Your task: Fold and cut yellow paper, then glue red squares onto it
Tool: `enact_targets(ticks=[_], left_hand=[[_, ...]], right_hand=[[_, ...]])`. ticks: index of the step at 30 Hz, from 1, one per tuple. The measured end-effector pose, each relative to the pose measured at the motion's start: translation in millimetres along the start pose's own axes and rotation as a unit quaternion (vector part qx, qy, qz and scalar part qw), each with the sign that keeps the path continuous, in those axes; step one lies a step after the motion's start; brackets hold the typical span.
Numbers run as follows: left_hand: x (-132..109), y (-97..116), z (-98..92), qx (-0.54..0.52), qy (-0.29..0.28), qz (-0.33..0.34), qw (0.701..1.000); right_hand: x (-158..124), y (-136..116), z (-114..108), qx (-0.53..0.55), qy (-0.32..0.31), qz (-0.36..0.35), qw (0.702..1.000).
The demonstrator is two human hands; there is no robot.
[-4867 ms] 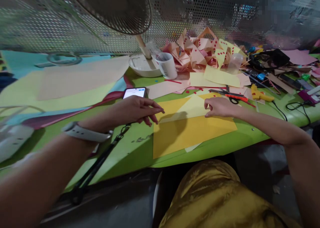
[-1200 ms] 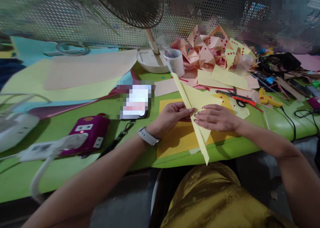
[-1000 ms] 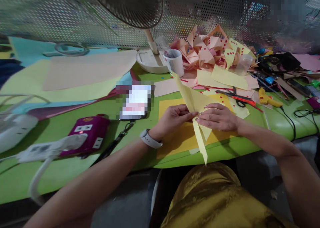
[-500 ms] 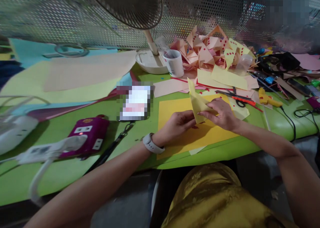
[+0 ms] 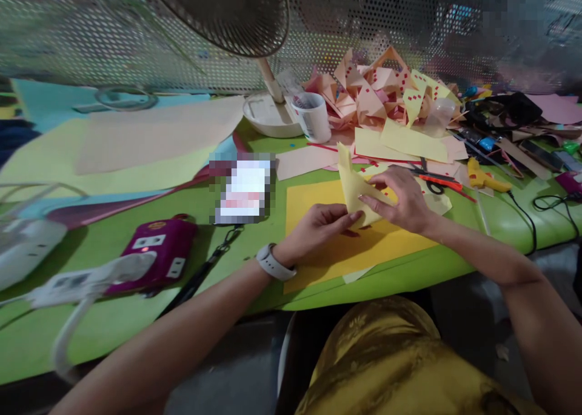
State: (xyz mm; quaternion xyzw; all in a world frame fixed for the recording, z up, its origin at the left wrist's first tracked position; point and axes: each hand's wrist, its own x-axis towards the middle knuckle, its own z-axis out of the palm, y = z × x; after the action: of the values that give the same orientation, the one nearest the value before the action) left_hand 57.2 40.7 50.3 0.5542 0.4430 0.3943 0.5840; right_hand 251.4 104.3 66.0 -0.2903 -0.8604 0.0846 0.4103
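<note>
A folded piece of pale yellow paper (image 5: 348,175) stands raised above a deeper yellow sheet (image 5: 309,263), which lies on the green table. My left hand (image 5: 321,227), with a light watch on its wrist, pinches the lower left edge of the folded paper between thumb and fingers. On the paper's right side, my right hand (image 5: 400,200) has its thumb against the face and its forefinger curled over a flap. The fingers hide part of the folds. Behind my right hand lie scissors (image 5: 435,186), partly covered by it.
A lit phone (image 5: 245,191) lies left of the yellow sheet. Beyond stand a white cup (image 5: 313,118) and a fan (image 5: 273,115), beside a heap of pink paper pieces (image 5: 370,103). A yellow glue gun (image 5: 486,175) is at right. A purple power block (image 5: 157,245) sits at left.
My right hand has shifted its hold, its thumb and forefinger spreading wider on the folded paper. The paper has turned to show more of its face. The view has shifted slightly.
</note>
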Motion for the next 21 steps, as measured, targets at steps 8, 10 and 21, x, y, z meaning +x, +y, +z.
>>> enact_targets(ticks=[8, 10, 21], left_hand=[[1, -1, -2.2, 0.002, -0.056, -0.070, 0.996], [1, -2, -2.2, 0.009, -0.055, -0.077, 0.995], [1, 0, 0.5, 0.012, -0.001, -0.046, 0.999]], right_hand=[[13, 1, -7, 0.283, -0.180, 0.213, 0.918], [12, 1, -4, 0.298, -0.183, 0.217, 0.911], [10, -1, 1, 0.335, -0.163, 0.241, 0.896]])
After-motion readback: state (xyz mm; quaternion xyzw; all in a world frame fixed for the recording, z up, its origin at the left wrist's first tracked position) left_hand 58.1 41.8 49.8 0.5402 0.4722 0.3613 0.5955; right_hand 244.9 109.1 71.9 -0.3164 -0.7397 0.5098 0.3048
